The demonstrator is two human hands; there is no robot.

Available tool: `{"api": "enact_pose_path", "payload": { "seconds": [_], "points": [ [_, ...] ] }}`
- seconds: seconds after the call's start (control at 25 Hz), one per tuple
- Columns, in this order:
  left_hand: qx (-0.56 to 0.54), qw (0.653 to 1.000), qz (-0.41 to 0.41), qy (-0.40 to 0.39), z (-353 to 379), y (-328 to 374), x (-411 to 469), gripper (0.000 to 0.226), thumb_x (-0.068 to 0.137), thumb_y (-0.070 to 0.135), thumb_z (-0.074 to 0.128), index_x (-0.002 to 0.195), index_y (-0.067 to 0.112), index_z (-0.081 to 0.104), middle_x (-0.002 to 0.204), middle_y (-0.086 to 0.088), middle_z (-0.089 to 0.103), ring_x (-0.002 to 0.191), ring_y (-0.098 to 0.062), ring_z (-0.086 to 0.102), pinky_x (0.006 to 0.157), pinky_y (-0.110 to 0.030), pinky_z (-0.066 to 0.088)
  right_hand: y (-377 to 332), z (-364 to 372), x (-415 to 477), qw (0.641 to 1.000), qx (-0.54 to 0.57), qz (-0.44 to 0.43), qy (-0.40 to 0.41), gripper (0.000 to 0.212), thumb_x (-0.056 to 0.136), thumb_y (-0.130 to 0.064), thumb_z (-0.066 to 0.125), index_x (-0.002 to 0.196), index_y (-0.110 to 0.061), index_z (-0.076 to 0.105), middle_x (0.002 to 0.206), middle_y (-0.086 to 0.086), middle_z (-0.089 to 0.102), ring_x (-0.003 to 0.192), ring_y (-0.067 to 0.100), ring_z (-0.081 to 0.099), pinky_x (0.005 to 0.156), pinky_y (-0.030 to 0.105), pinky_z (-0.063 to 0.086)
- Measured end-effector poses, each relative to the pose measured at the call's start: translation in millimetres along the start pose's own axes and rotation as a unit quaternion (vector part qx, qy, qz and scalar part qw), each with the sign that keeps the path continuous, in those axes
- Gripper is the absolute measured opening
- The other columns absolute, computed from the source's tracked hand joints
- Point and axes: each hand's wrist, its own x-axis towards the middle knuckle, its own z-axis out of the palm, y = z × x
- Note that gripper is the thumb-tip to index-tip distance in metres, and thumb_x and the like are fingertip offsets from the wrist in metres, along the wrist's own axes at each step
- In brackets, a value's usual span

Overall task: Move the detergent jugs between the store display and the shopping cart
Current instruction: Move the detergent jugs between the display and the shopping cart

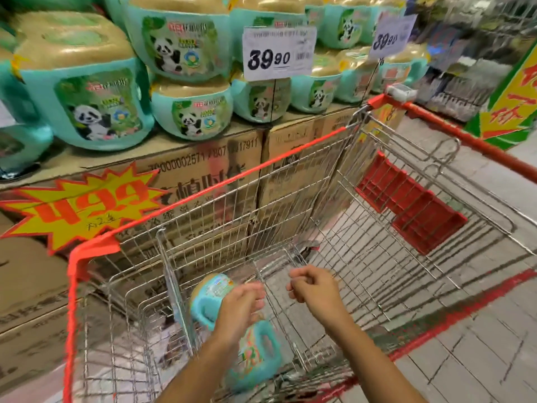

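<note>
Teal detergent jugs with panda labels and tan caps stand stacked on the store display [96,112], at the upper left and along the top. Two such jugs lie inside the wire shopping cart [162,210], at its near left corner: one jug [207,296] behind, another jug [261,354] nearer me. My left hand [239,311] hovers just over these two, fingers relaxed and blurred, gripping nothing. My right hand [315,289] is beside it over the cart's bare wire bottom, fingers loosely curled and holding nothing.
The display rests on stacked cardboard boxes [209,170] pressed against the cart's left side. Price signs [277,52] stand on thin rods among the jugs. A yellow starburst tag [81,205] hangs by the cart's red rim. The red child-seat flap [409,202] is at the right.
</note>
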Motion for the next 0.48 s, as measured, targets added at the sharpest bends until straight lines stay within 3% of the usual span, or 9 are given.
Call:
{"api": "enact_pose_path", "payload": {
  "seconds": [0.2,0.28,0.36,0.4,0.48],
  "points": [
    [-0.063,0.987,-0.070,0.129,29.5,-26.8,76.0,0.009,0.092,0.007,0.059,0.088,0.013,0.064,0.083,-0.002,0.060,0.072,-0.013,0.055,0.052,-0.018,0.048,27.7,0.3,97.1,0.983,-0.139,0.027,-0.118,0.024,0.087,0.001,0.051,0.069,-0.015,0.057,0.065,0.007,0.062,0.064,0.022,0.059,0.067,0.035,0.050],
    [-0.078,0.977,-0.112,0.162,33.1,-35.5,95.1,0.005,0.075,0.019,0.059,0.076,0.015,0.059,0.074,-0.003,0.057,0.064,-0.015,0.051,0.055,-0.024,0.043,43.2,4.5,122.6,0.971,-0.175,0.040,-0.158,0.027,0.088,-0.001,0.051,0.066,-0.016,0.057,0.068,0.010,0.063,0.064,0.022,0.060,0.066,0.036,0.052],
    [-0.061,0.962,-0.148,0.221,28.2,-51.5,111.2,0.014,0.057,0.025,0.054,0.064,0.013,0.056,0.060,-0.008,0.051,0.054,-0.022,0.042,0.053,-0.028,0.033,61.4,11.8,139.9,0.960,-0.191,0.065,-0.193,0.030,0.088,0.003,0.050,0.066,-0.016,0.054,0.067,0.009,0.060,0.057,0.018,0.056,0.055,0.028,0.049],
    [-0.051,0.955,-0.158,0.248,25.3,-63.3,117.8,0.018,0.060,0.027,0.056,0.063,0.010,0.059,0.060,-0.016,0.053,0.056,-0.025,0.045,0.055,-0.032,0.034,70.8,15.6,146.0,0.952,-0.206,0.077,-0.211,0.029,0.088,0.005,0.049,0.067,-0.015,0.054,0.067,0.009,0.059,0.054,0.016,0.054,0.049,0.023,0.047],
    [-0.032,0.947,-0.171,0.268,14.8,-87.8,131.4,0.022,0.085,0.020,0.061,0.084,-0.001,0.068,0.077,-0.030,0.064,0.071,-0.030,0.059,0.064,-0.036,0.042,93.6,26.8,157.5,0.937,-0.239,0.093,-0.239,0.025,0.088,0.004,0.051,0.069,-0.011,0.056,0.074,0.017,0.064,0.056,0.018,0.055,0.047,0.018,0.044]
  ]
}}
